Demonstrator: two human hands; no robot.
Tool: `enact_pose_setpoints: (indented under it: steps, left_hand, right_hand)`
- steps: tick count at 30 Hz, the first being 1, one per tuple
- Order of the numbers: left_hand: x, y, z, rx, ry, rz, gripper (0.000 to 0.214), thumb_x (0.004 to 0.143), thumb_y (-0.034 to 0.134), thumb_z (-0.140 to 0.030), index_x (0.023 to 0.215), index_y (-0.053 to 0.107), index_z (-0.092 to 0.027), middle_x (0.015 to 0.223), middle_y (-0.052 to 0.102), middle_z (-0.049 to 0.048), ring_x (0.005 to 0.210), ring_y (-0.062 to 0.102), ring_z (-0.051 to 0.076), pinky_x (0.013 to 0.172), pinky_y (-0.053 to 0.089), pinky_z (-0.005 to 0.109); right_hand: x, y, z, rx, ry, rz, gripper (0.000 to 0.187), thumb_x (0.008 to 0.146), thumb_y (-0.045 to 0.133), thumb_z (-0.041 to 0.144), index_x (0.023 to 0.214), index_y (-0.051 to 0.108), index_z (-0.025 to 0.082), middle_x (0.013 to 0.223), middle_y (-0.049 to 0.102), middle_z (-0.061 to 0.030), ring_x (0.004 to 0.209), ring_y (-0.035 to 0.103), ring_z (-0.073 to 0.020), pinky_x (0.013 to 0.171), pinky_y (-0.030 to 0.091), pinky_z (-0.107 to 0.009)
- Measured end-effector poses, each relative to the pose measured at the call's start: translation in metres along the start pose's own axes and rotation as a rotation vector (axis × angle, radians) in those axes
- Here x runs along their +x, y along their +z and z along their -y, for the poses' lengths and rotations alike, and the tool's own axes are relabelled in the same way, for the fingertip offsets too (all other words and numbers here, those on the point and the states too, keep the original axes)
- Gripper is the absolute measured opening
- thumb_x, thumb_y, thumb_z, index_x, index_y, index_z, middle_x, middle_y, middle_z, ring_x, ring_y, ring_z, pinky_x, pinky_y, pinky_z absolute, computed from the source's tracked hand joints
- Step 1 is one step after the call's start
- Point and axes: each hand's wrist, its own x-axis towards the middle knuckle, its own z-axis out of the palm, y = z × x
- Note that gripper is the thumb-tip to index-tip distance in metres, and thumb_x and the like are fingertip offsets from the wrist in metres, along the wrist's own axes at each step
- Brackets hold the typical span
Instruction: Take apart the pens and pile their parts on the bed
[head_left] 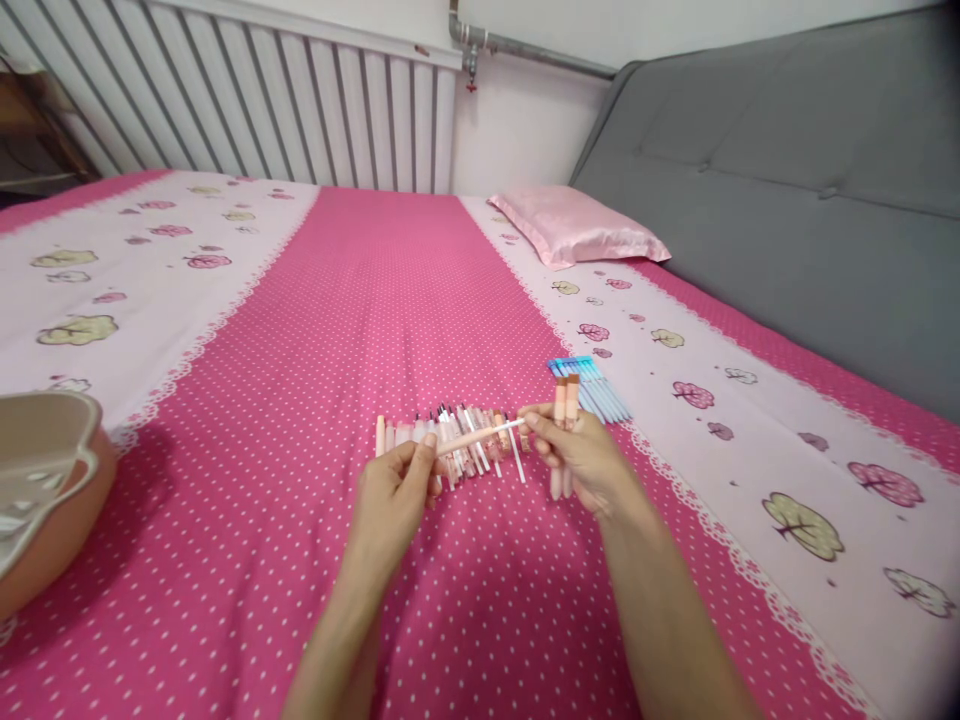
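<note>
A slim peach pen point(469, 439) with a white end lies slantwise between my hands. My left hand point(391, 505) pinches its peach end between thumb and fingers. The fingertips of my right hand point(581, 455) close at the white end. Two more peach pens point(566, 402) with brown tops stand upright in that same hand, their lower ends showing below the fingers. Behind and beneath the hands, a row of pink, white and peach pens point(409, 433) lies side by side on the bedspread, partly hidden by the fingers. Several blue pens point(602, 390) are lined up just beyond my right hand.
A peach container point(82, 490) with white items inside stands at the left edge. The pink dotted bedspread point(360, 320) covers the bed. A pink pillow point(577, 225) lies at the back right, by the grey headboard point(780, 150). A white radiator point(300, 100) lines the far wall.
</note>
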Motion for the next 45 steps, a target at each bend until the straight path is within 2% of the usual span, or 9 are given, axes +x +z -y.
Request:
enact_pose_setpoints:
  steps: [5,10,13,18,24,29,34,38,45]
  left_hand:
    - [0.004,-0.020,0.002,0.015,-0.084,-0.194,0.042,0.074,0.048,-0.056,0.067,0.056,-0.015,0.049,0.052,0.0001,0.043,0.046,0.012,0.044,0.035,0.023]
    - [0.009,-0.029,0.012,0.466,-0.153,-0.579,0.037,0.079,0.041,-0.050,0.086,0.056,-0.017,0.067,0.058,0.0058,0.056,0.051,0.020,0.049,0.033,0.028]
    - [0.014,-0.029,0.020,0.613,-0.174,-0.666,0.038,0.080,0.037,-0.048,0.092,0.055,-0.016,0.071,0.059,0.0089,0.064,0.053,0.025,0.054,0.033,0.031]
    - [0.018,-0.026,0.025,0.761,-0.279,-0.491,0.034,0.077,0.042,-0.048,0.086,0.059,-0.020,0.079,0.063,0.0109,0.073,0.057,0.030,0.059,0.038,0.036]
    - [0.017,-0.027,0.019,0.823,-0.224,-0.486,0.041,0.074,0.045,-0.052,0.091,0.059,-0.018,0.098,0.057,0.0151,0.079,0.057,0.029,0.061,0.041,0.038]
    - [0.011,-0.021,0.008,0.644,-0.010,-0.504,0.038,0.074,0.049,-0.051,0.088,0.059,-0.017,0.089,0.058,0.0099,0.074,0.055,0.023,0.061,0.040,0.032]
    - [-0.005,0.003,-0.007,0.158,0.100,0.000,0.036,0.075,0.051,-0.050,0.077,0.061,-0.016,0.061,0.056,0.0012,0.053,0.047,0.013,0.051,0.035,0.024]
    - [-0.017,0.025,-0.013,-0.005,0.105,0.298,0.029,0.075,0.055,-0.041,0.087,0.062,-0.015,0.075,0.063,0.0039,0.067,0.055,0.015,0.059,0.040,0.024]
    - [-0.017,0.033,-0.012,-0.054,-0.012,0.325,0.024,0.073,0.059,-0.035,0.085,0.058,-0.014,0.063,0.057,0.0000,0.058,0.050,0.012,0.058,0.040,0.025]
  right_hand:
    - [0.007,-0.022,0.004,-0.040,-0.071,-0.242,0.028,0.054,0.075,0.027,0.074,0.062,0.012,0.060,0.062,-0.0018,0.041,0.042,-0.0044,0.033,0.029,-0.015]
    - [0.015,-0.019,-0.014,-0.350,-0.128,-0.271,0.015,0.058,0.068,0.024,0.068,0.064,0.013,0.054,0.060,-0.0008,0.042,0.050,-0.0095,0.044,0.038,-0.022]
    - [0.018,-0.016,-0.021,-0.542,-0.172,-0.293,0.013,0.060,0.063,0.025,0.068,0.065,0.015,0.054,0.061,-0.0014,0.046,0.055,-0.0140,0.049,0.042,-0.026]
    - [0.011,-0.016,-0.008,-0.869,-0.183,-0.380,0.016,0.065,0.057,0.029,0.069,0.067,0.017,0.057,0.064,-0.0038,0.054,0.059,-0.0174,0.054,0.040,-0.027]
    - [0.002,-0.013,-0.001,-0.981,-0.077,-0.116,0.016,0.069,0.058,0.030,0.059,0.063,0.018,0.054,0.062,-0.0031,0.050,0.056,-0.0150,0.049,0.035,-0.025]
    - [-0.004,-0.009,0.004,-0.433,0.027,0.009,0.025,0.077,0.056,0.039,0.066,0.059,0.016,0.056,0.057,0.0000,0.043,0.048,-0.0084,0.043,0.033,-0.021]
    - [-0.009,0.011,0.007,0.327,0.212,0.212,0.018,0.077,0.061,0.031,0.075,0.062,0.013,0.069,0.059,-0.0015,0.060,0.055,-0.0079,0.057,0.046,-0.019]
    - [-0.010,0.028,-0.002,0.467,0.257,0.232,0.020,0.080,0.057,0.032,0.079,0.064,0.014,0.086,0.062,-0.0061,0.081,0.059,-0.0123,0.079,0.048,-0.026]
    - [-0.016,0.036,-0.008,0.345,0.167,0.306,0.025,0.081,0.055,0.037,0.086,0.067,0.015,0.100,0.062,-0.0081,0.099,0.055,-0.0163,0.091,0.043,-0.031]
